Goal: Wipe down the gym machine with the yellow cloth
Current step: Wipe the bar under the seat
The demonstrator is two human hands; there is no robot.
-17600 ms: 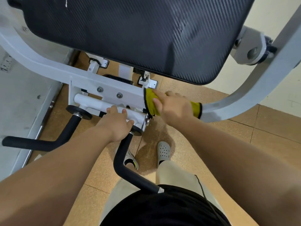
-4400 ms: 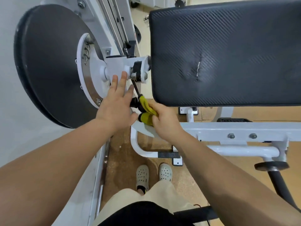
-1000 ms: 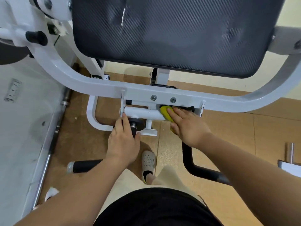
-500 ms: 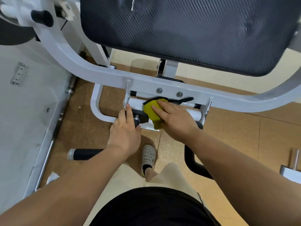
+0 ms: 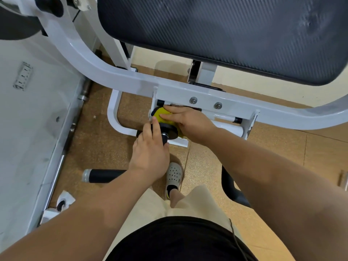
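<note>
The gym machine has a curved white frame (image 5: 120,78) and a big black textured pad (image 5: 216,29) above it. Under the frame's bolted plate runs a white crossbar (image 5: 224,117). My right hand (image 5: 188,121) presses the yellow cloth (image 5: 161,115) against the left end of that bar, beside the bracket. My left hand (image 5: 150,149) grips the black handle (image 5: 169,131) at its round collar, just below the cloth, with the index finger stretched up to touch the cloth. Most of the cloth is hidden under my right hand.
The handle's black grip (image 5: 103,175) sticks out left over the brown tiled floor (image 5: 282,147). A second black handle (image 5: 233,193) curves down on the right. A grey wall panel (image 5: 28,119) with a metal rail stands at left. My grey clog (image 5: 174,175) is below.
My right hand has slid the yellow cloth leftward along the white crossbar to its left end. My left hand has stayed on the handle collar.
</note>
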